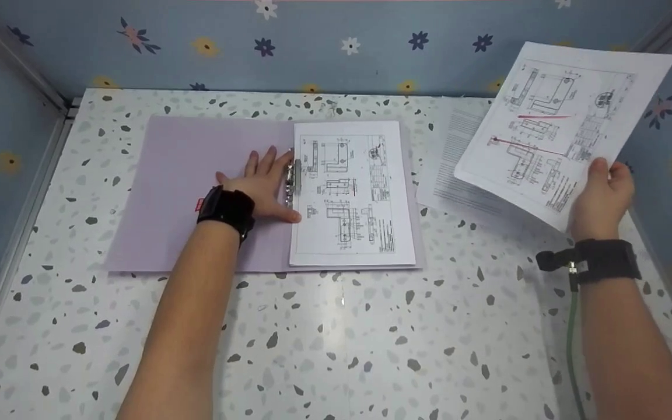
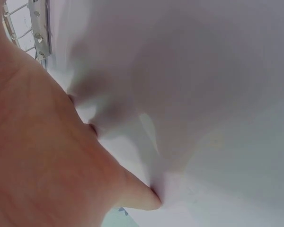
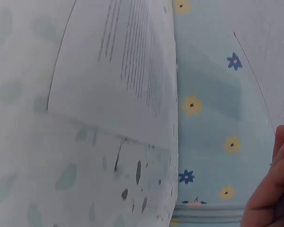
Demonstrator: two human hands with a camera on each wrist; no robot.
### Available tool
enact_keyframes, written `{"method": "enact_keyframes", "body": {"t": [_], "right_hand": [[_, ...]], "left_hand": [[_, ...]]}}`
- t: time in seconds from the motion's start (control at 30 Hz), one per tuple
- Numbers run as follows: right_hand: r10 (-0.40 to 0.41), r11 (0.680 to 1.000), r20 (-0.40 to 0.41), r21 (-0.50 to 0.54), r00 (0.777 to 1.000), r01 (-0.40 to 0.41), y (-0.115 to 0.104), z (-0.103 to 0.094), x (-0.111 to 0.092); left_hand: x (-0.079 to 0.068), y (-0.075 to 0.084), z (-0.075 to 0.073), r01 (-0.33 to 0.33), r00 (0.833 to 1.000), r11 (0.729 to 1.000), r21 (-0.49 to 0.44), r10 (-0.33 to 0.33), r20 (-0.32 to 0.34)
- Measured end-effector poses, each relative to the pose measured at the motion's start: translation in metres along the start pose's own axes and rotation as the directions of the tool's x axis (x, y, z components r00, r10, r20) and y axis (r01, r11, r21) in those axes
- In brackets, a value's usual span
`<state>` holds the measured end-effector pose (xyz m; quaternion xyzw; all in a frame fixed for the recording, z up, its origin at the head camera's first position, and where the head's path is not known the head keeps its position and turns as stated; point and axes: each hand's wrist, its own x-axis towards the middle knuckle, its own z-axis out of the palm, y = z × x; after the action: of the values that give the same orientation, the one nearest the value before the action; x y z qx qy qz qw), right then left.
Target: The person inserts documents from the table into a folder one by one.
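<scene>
A lilac folder [image 1: 213, 140] lies spread on the table, with a metal clip [image 1: 290, 181] along its spine. Printed drawing sheets [image 1: 353, 256] lie on its right half. My left hand [image 1: 260, 189] rests with fingers spread at the spine, its thumb near the drawings' left edge; the left wrist view shows the palm and part of the metal rings [image 2: 21, 28]. My right hand [image 1: 604, 192] pinches another drawing sheet [image 1: 610, 70] by its lower right corner, raised and tilted above the table. Red lines mark that sheet.
Beneath the raised sheet, a page of printed text [image 1: 458, 134] lies on the speckled table [image 1: 336, 338]. Blue flowered panels [image 1: 371, 58] stand at the back and both sides. A green cable [image 1: 572, 350] hangs from the right wrist strap [image 1: 607, 259].
</scene>
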<state>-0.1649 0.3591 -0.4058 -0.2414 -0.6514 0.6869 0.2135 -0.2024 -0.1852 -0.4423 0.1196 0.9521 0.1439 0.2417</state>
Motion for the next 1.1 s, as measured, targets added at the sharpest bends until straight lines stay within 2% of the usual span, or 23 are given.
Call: {"method": "enact_keyframes", "body": {"t": [0.23,0.4,0.57,0.73,0.87,1.1], "right_hand": [[0.008,0.998,0.135,-0.067,0.991,0.001,0.004,0.031,-0.025],[0.072,0.989,0.263,-0.145,0.962,-0.035,0.009,0.052,-0.044],[0.129,0.971,0.377,-0.237,0.917,-0.039,0.015,0.072,-0.063],[0.151,0.968,0.452,-0.247,0.879,-0.04,0.025,0.09,-0.079],[0.171,0.97,0.526,-0.237,0.833,-0.05,0.031,0.106,-0.094],[0.208,0.955,0.636,-0.297,0.744,-0.012,0.036,0.129,-0.116]], "left_hand": [[0.0,0.001,0.0,0.001,1.0,1.0,0.003,-0.001,0.0],[0.007,-0.003,0.003,0.019,1.0,1.0,0.024,-0.02,0.023],[0.016,-0.009,0.006,0.035,0.998,0.999,0.039,-0.037,0.048],[0.021,-0.011,0.007,0.037,0.997,0.999,0.021,-0.038,0.07],[0.021,-0.01,0.006,0.041,0.997,0.999,0.016,-0.042,0.067],[0.015,-0.008,0.005,0.038,0.998,0.999,0.036,-0.04,0.052]]}}
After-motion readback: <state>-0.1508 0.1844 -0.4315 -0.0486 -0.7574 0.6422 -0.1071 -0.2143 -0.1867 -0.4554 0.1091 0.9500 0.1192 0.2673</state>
